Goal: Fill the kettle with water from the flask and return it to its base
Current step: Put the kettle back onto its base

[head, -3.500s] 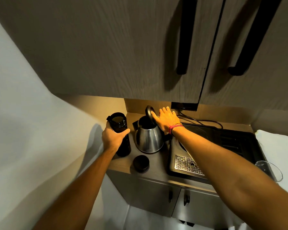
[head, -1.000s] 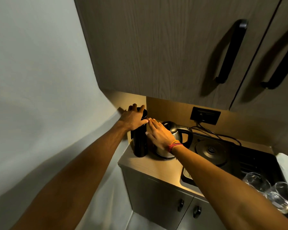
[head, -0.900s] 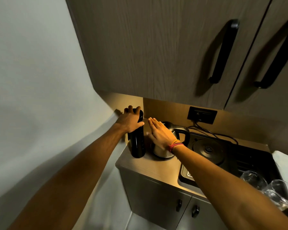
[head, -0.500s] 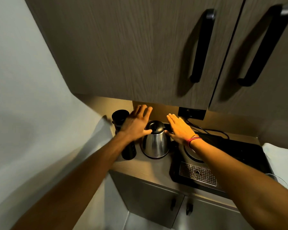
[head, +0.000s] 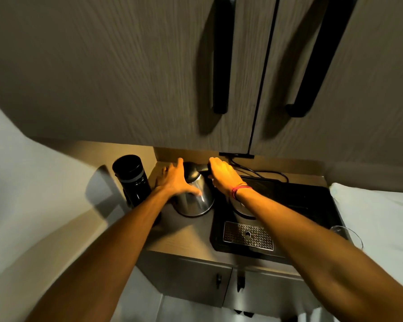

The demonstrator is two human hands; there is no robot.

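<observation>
The steel kettle [head: 199,201] stands on the wooden counter with its black lid down. My right hand [head: 222,174] is closed around its black handle at the back right. My left hand [head: 175,180] lies flat against the kettle's left side, fingers spread. The black flask [head: 132,178] stands upright and capped at the far left, apart from both hands. The round kettle base [head: 242,211] sits on the black tray, mostly hidden under my right forearm.
A black tray [head: 289,201] with a perforated metal drip grate [head: 248,235] fills the counter's right side. A power cord [head: 261,173] runs to the wall socket. A glass [head: 346,233] shows at the right edge. Upper cabinets with black handles [head: 221,54] hang low overhead.
My left hand left the flask and settled on the kettle's side. My right hand moved from hovering by the lid to gripping the handle. The flask now carries its cap.
</observation>
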